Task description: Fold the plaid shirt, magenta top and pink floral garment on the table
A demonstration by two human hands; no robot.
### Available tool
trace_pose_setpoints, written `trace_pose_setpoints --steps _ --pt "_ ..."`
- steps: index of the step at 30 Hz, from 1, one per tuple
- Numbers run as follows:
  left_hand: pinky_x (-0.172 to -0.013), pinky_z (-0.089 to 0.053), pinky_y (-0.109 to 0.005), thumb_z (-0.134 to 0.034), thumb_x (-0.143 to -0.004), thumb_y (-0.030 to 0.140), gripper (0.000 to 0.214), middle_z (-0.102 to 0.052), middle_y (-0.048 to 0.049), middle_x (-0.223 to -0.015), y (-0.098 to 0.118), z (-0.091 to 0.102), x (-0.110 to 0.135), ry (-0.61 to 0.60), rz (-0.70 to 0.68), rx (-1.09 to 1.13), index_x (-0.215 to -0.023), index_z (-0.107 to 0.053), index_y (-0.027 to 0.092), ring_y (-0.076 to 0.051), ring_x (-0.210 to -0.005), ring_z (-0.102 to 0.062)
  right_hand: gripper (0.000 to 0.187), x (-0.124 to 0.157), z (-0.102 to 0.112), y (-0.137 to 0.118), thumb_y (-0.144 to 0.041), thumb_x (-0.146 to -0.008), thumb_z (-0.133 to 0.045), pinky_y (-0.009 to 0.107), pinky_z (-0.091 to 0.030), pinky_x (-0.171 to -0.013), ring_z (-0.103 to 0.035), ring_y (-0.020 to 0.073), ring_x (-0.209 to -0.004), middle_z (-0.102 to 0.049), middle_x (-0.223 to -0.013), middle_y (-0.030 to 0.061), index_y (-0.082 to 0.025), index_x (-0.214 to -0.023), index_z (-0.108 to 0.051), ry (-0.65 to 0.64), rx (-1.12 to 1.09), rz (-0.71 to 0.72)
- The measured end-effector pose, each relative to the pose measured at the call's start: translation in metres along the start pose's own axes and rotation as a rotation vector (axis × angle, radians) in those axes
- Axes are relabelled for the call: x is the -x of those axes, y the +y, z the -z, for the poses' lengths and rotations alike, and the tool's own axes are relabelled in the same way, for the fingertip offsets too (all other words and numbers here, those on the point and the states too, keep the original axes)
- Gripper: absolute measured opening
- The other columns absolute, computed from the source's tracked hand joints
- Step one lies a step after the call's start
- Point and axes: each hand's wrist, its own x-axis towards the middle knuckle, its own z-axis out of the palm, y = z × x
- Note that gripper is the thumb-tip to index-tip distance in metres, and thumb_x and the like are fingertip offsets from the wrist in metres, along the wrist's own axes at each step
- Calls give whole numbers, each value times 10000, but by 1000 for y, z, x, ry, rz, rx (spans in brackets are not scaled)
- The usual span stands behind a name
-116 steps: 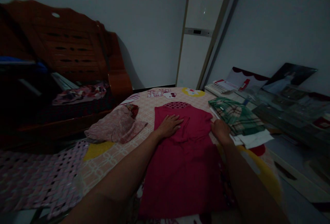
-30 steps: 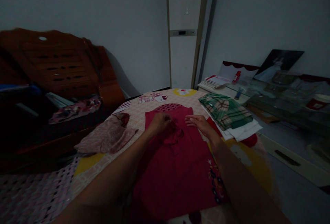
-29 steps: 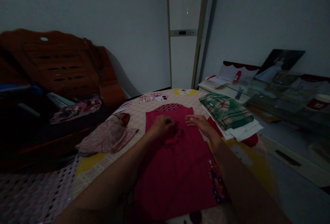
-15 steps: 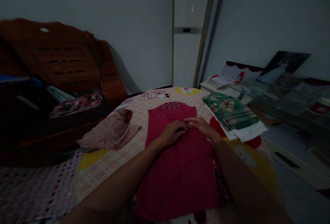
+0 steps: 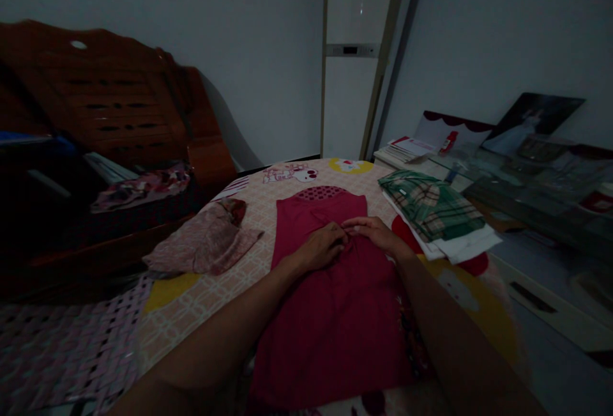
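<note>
A dark pink garment [image 5: 335, 320] lies spread flat on a patterned bedsheet [image 5: 211, 288] in front of me. My left hand [image 5: 322, 247] rests on its upper middle with the fingers curled and pinching a fold of the fabric. My right hand [image 5: 374, 232] lies beside it, fingertips meeting the left hand's and pressed onto the same bunched spot. A dotted neckline panel [image 5: 325, 193] shows at the garment's far end.
A crumpled pink cloth [image 5: 205, 245] lies to the left. A folded green plaid garment on white folded cloth [image 5: 438, 215] is stacked to the right. A wooden headboard [image 5: 110, 103] stands at the left, a tall white appliance [image 5: 352, 58] at the back, a cluttered glass-topped cabinet [image 5: 527, 179] at the right.
My hands came in from the garment's sides to its middle. Over the last second they drew together until the fingertips met, gathering a small fold of fabric.
</note>
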Motion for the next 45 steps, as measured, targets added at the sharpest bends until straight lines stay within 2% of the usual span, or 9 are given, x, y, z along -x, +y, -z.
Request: trace_pose_setpoints --steps 5,9,15,21,27,31,34,39,45 --pt "-887 -454 -311 -562 -890 210 33 -608 -66 -1004 6 1 0 -2 1 71 -901 -586 191 -193 -965 -557 306 -1 0 1 -363 -739 -703 441 -461 -1023 -682 221 -992 -758 -1055 61 -210 -995 -771 12 22 7" --pt "-844 -453 -296 -593 -865 204 48 -619 -60 -941 6 9 1 34 7 116 -826 -600 177 -179 -907 -566 325 -2 0 2 -375 -734 -704 439 -477 -1009 -690 220 -977 -760 -1053 69 -202 -1001 -772 6 -5 4" --pt "-694 -417 -250 -673 -732 142 49 -623 -33 -815 -3 30 12 58 153 102 -698 -641 157 -146 -760 -564 307 0 1 0 -344 -777 -668 478 -433 -1053 -667 245 -1066 -758 -1089 67 -220 -1037 -774 -22 147 28" --pt "-601 -375 -214 -659 -639 79 75 -607 5 -715 -13 34 20 -66 228 124 -669 -648 147 -111 -659 -537 295 0 2 -1 -386 -820 -658 500 -389 -1096 -626 260 -1183 -719 -1210 64 -242 -1051 -771 -98 261 126" --pt "-576 -367 -197 -701 -642 108 51 -608 22 -664 -18 40 20 -183 274 267 -630 -668 145 -95 -621 -533 343 -1 -5 -1 -485 -887 -606 477 -431 -1067 -619 258 -1207 -684 -1274 73 -261 -1099 -755 -190 437 237" --pt "-600 -384 -200 -722 -634 122 47 -619 22 -667 -18 42 22 -210 256 298 -634 -684 148 -100 -633 -539 380 -2 -13 3 -518 -919 -567 472 -413 -1086 -611 254 -1214 -681 -1279 74 -274 -1159 -732 -162 566 328" --pt "-599 -385 -197 -708 -643 113 48 -628 20 -676 -16 41 22 -233 228 284 -636 -681 152 -100 -634 -541 398 -1 -15 5 -528 -904 -596 480 -383 -1108 -576 262 -1254 -648 -1331 78 -280 -1192 -716 -150 646 329" --pt "-636 -399 -195 -681 -649 82 77 -643 17 -708 -13 39 20 -254 163 269 -652 -688 159 -106 -675 -555 428 1 -15 10 -511 -907 -608 492 -331 -1136 -495 267 -1335 -554 -1442 91 -280 -1260 -675 -211 741 349" --pt "-658 -425 -198 -687 -701 167 33 -670 2 -705 -20 43 19 -291 142 305 -687 -712 152 -114 -678 -574 400 1 -23 9 -470 -925 -598 474 -280 -1159 -430 257 -1374 -484 -1508 55 -319 -1292 -650 -283 863 343"
